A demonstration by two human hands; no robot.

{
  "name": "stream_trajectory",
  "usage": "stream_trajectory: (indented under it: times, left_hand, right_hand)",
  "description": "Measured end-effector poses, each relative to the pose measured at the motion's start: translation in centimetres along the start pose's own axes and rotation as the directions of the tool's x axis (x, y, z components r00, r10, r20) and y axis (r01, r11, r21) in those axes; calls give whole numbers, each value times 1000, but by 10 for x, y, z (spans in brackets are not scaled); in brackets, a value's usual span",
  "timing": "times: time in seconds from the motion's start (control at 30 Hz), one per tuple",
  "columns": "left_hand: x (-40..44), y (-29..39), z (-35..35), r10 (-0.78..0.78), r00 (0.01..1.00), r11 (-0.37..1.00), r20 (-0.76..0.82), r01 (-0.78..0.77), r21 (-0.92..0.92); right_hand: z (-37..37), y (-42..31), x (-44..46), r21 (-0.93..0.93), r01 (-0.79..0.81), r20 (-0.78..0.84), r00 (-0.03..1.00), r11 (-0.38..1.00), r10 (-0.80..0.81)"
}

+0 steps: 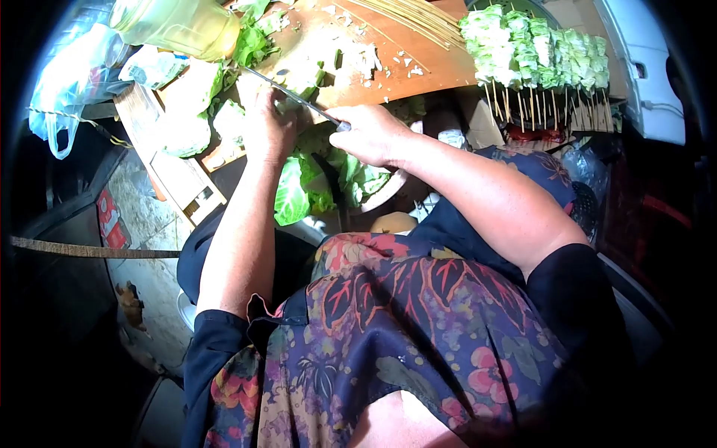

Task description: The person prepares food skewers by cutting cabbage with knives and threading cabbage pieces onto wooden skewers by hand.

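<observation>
My right hand (pixel 366 133) is closed around the handle of a knife (pixel 287 91), whose blade slants up and left across the board. Just left of the handle, my left hand (pixel 270 123) rests over the near edge of the wooden board (pixel 426 48). Its fingers look curled, but the blade and shadow hide what they hold. Cut green leaf pieces (pixel 310 77) lie beyond the blade. Large pale green cabbage-like leaves (pixel 183 123) are to the left of my left hand. Below my hands, more leaves (pixel 291 196) hang over a round container (pixel 385 196).
Bamboo sticks (pixel 407 21) lie along the board's far side. Skewered leaf bundles (pixel 515 48) stand at the right, stick ends toward me. A translucent yellowish tub (pixel 175 28) sits at upper left, beside a plastic bag (pixel 63 86). White scraps (pixel 367 60) dot the board.
</observation>
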State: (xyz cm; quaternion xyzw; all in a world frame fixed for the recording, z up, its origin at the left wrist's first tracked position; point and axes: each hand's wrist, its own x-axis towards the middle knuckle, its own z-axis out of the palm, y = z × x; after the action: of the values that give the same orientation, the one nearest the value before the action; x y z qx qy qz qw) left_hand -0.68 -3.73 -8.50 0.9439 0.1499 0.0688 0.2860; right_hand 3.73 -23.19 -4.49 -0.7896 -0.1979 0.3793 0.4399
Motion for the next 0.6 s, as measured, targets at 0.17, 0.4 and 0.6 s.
stream_trajectory:
  times: [0.17,0.4,0.6]
  left_hand:
    - [28,-2,10,4,995,1000,-105,-2,20]
    - [53,2,19,29,987,991,-157,-8,135]
    - [56,15,12,-110,992,985,-62,117,125]
  right_hand:
    - [-12,-7,10,25,-92,-9,996,995,92]
    - [-19,-13,24,-38,-117,-72,991,992,114]
    - [-23,-17,30,-5,-147,-74,987,989,146]
